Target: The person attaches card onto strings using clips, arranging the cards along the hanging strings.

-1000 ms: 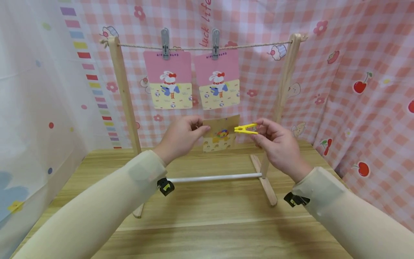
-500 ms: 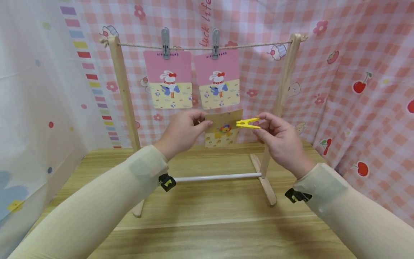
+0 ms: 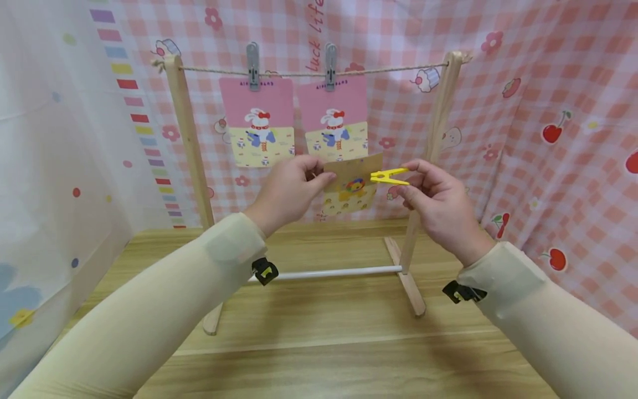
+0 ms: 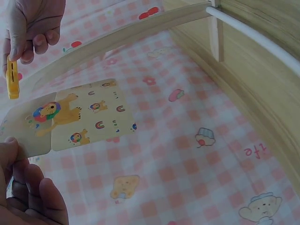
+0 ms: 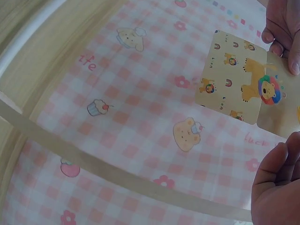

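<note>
My left hand (image 3: 294, 188) pinches the left edge of a tan and cream card (image 3: 351, 194) printed with a lion in a rainbow mane. The card hangs upright, its top overlapping the lower edge of the right pink card in the head view. Between thumb and fingers of my right hand (image 3: 438, 202) is a yellow clothespin (image 3: 389, 176), its nose right at the lion card's right edge. Above, two pink and yellow bunny cards, one left (image 3: 259, 122) and one right (image 3: 335, 119), hang from a twine line (image 3: 389, 71), each under a grey clothespin (image 3: 253, 66).
Wooden posts, one left (image 3: 189, 138) and one right (image 3: 443, 111), carry the line's ends. A white rod (image 3: 339, 273) joins them low down, above the wood-grain table (image 3: 299, 354). A pink checked cloth (image 3: 399, 33) hangs behind and on the right.
Both hands have risen and shifted slightly right, carrying the lion card and yellow clothespin up toward the line. The hanging cards stay in place.
</note>
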Demonstrator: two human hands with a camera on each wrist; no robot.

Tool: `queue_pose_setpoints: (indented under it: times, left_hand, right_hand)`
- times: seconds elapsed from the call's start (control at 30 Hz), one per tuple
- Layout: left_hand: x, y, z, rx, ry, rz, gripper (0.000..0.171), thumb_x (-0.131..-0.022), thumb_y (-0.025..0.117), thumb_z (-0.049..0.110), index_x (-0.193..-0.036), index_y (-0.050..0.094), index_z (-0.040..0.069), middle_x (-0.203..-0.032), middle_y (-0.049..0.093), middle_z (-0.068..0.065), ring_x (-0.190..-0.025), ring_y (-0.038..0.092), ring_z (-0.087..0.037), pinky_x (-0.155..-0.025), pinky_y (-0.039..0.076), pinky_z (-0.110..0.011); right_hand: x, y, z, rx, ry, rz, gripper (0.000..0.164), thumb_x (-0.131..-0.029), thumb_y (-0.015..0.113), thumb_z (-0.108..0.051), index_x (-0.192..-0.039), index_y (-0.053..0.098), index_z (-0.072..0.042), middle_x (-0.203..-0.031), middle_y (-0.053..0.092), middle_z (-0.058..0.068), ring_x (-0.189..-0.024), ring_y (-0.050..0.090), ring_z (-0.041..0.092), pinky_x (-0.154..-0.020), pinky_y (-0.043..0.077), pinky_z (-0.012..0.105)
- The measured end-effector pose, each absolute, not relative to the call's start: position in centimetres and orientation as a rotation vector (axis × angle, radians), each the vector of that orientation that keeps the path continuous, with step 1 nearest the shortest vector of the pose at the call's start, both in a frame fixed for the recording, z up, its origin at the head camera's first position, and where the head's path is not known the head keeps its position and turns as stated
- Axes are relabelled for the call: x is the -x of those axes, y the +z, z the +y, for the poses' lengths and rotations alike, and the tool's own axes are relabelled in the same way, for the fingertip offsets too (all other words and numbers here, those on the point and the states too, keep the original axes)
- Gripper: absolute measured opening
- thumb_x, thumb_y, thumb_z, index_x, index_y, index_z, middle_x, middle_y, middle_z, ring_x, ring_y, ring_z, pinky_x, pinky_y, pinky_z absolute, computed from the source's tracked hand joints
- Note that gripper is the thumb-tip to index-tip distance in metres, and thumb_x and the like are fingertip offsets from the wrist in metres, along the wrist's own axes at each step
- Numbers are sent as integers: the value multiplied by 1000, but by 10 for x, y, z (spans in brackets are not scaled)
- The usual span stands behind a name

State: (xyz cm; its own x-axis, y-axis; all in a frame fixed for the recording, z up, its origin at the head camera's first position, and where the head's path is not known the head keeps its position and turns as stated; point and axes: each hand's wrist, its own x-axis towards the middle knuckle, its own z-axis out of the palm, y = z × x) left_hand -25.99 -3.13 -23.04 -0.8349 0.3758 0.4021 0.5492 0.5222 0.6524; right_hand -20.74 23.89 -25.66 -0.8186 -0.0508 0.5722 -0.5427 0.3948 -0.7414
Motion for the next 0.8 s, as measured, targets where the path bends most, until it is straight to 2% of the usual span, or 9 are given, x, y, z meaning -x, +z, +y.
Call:
queue_pose_setpoints:
  times: [0.17,0.4,0.63,0.8]
  left_hand:
    - [259,-221,-24,780,-1212,-2537,21,-106,66,30,-93,68,14,-87,68,-5,-73,51,-19,-62,42,-29]
    - [260,-210,-15,783,-1206,-2517,19,-106,65,31,-98,70,15,-92,71,0,-74,53,-18,-62,44,-29]
    - [261,-198,-4,791,-1183,-2480,20,-106,66,31,-95,70,15,-94,72,1,-78,56,-16,-66,47,-28]
    - [261,-189,3,773,-1204,-2483,18,-106,66,31,-97,70,16,-99,75,3,-76,57,-13,-61,45,-25]
  right_hand:
    - [209,-249,242,-488,1381,-2170,25,-103,66,-6,-128,65,-3,-89,69,-9,-75,64,7,-69,55,16]
    - [210,-236,247,-478,1391,-2127,26,-103,67,-6,-129,66,-7,-93,71,-10,-78,65,7,-72,57,16]
    - [212,-221,252,-448,1359,-2077,24,-101,69,-6,-125,69,-11,-87,68,-9,-74,62,8,-70,56,16]
    - [214,-210,254,-419,1340,-2042,22,-100,72,-6,-121,73,-13,-85,67,-8,-72,61,8,-67,55,15]
